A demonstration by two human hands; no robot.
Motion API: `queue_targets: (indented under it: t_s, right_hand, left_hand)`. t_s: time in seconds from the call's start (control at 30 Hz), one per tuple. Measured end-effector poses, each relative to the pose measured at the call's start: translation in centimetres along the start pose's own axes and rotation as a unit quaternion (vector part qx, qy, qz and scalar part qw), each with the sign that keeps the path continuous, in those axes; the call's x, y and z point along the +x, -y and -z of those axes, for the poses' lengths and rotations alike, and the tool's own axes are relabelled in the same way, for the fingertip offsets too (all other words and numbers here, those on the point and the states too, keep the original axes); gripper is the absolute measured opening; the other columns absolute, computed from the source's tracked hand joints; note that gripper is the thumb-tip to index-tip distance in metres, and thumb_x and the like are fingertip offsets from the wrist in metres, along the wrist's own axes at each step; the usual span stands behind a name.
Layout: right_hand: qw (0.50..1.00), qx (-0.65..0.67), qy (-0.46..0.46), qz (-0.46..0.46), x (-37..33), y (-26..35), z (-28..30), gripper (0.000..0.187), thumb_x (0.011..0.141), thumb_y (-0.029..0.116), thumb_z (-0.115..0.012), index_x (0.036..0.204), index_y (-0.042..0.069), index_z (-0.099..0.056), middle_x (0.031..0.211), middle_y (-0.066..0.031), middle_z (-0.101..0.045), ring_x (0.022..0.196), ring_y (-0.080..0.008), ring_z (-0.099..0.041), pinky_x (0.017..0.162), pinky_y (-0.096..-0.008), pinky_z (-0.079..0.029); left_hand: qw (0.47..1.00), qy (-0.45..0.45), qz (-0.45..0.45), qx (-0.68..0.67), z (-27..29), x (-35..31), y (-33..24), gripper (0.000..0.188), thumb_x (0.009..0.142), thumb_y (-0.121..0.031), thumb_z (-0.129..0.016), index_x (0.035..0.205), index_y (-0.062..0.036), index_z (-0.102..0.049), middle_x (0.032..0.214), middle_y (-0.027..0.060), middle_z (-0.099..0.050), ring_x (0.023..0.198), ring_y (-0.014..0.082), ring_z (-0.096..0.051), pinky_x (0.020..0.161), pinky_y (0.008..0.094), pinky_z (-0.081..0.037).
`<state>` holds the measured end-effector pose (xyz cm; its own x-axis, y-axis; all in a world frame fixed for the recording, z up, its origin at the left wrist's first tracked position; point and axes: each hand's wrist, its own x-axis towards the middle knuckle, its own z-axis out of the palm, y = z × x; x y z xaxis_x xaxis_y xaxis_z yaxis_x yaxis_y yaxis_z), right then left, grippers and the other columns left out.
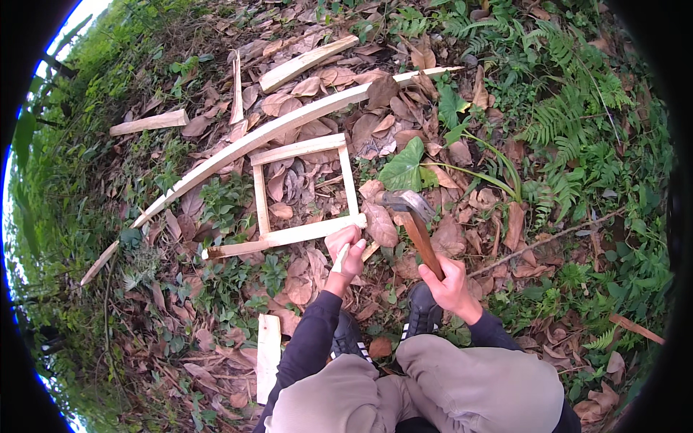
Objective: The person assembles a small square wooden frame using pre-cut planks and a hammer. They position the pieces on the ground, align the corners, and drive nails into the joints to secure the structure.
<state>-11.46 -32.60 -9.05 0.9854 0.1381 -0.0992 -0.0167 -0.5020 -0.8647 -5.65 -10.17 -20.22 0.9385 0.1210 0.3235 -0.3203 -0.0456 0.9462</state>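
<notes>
A plank [268, 357] lies at 7 o'clock from the left hand [348, 252]. Fingers of the right hand [447, 283] grip a hammer [421, 243], head toward 11 o'clock. The left hand's fingers are clenched on a thin strip [340, 258] at the 4 o'clock corner of a frame [307, 232], which lies on leaves [297, 291] at that hand's 11 o'clock. Beyond stretches a pole [281, 125].

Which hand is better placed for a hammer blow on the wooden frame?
Probably the right hand: it holds the hammer by its handle. The left hand, near the frame, grips a thin pale piece.
</notes>
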Motion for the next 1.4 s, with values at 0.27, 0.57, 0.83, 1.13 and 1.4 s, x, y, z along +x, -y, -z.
queue_targets:
  t_s: [0.27, 0.57, 0.83, 1.13, 1.4]
  right_hand:
    - [0.982, -0.114, 0.068, 0.132, -1.7, 2.0, 4.0, 0.025, 0.089, 0.021, -0.071, 0.094, -0.001, -0.061, 0.067, -0.0134, -0.058, 0.057, -0.0309, -0.061, 0.051, -0.0383, -0.045]
    - [0.962, -0.171, 0.049, 0.206, -0.9, 2.4, 6.1, 0.026, 0.088, 0.021, -0.074, 0.095, -0.001, -0.062, 0.068, -0.0113, -0.060, 0.055, -0.0285, -0.062, 0.050, -0.0352, -0.046]
    - [0.998, -0.046, -0.014, 0.046, -1.6, 2.3, 6.0, 0.021, 0.096, 0.018, -0.065, 0.089, -0.001, -0.059, 0.060, -0.0086, -0.052, 0.050, -0.0180, -0.051, 0.048, -0.0331, -0.038]
    - [0.998, 0.026, -0.037, -0.039, -2.9, -1.0, 4.3, 0.026, 0.095, 0.018, -0.065, 0.080, 0.000, -0.054, 0.054, -0.0065, -0.046, 0.046, -0.0142, -0.043, 0.046, -0.0319, -0.033]
    - [1.000, 0.016, 0.012, -0.020, -2.2, 0.2, 3.0, 0.023, 0.096, 0.018, -0.063, 0.084, 0.000, -0.056, 0.054, -0.0071, -0.047, 0.046, -0.0167, -0.046, 0.046, -0.0331, -0.035]
  left_hand:
    - [0.996, 0.033, -0.059, 0.060, 0.0, -0.2, 0.7, 0.037, 0.076, -0.025, -0.060, 0.059, -0.0023, -0.036, 0.054, 0.0102, -0.036, 0.046, 0.0276, -0.041, 0.048, 0.0374, -0.031]
    - [0.995, 0.056, -0.042, 0.069, 2.7, -0.3, -2.1, 0.023, 0.084, -0.019, -0.053, 0.071, -0.0001, -0.052, 0.081, 0.0151, -0.060, 0.081, 0.0295, -0.062, 0.074, 0.0389, -0.049]
    - [0.999, 0.019, 0.029, 0.002, 3.2, -1.4, -1.7, 0.006, 0.082, -0.002, -0.051, 0.088, -0.0001, -0.052, 0.088, 0.0147, -0.064, 0.086, 0.0248, -0.065, 0.083, 0.0382, -0.052]
    - [0.993, 0.031, 0.105, -0.042, 2.2, -1.8, -0.1, 0.025, 0.078, -0.017, -0.059, 0.069, -0.0032, -0.041, 0.062, 0.0060, -0.039, 0.056, 0.0189, -0.039, 0.055, 0.0333, -0.033]
    - [0.987, 0.141, 0.004, 0.080, 2.2, 0.0, -1.2, 0.027, 0.083, -0.017, -0.059, 0.066, -0.0011, -0.044, 0.058, 0.0135, -0.042, 0.052, 0.0318, -0.044, 0.052, 0.0398, -0.036]
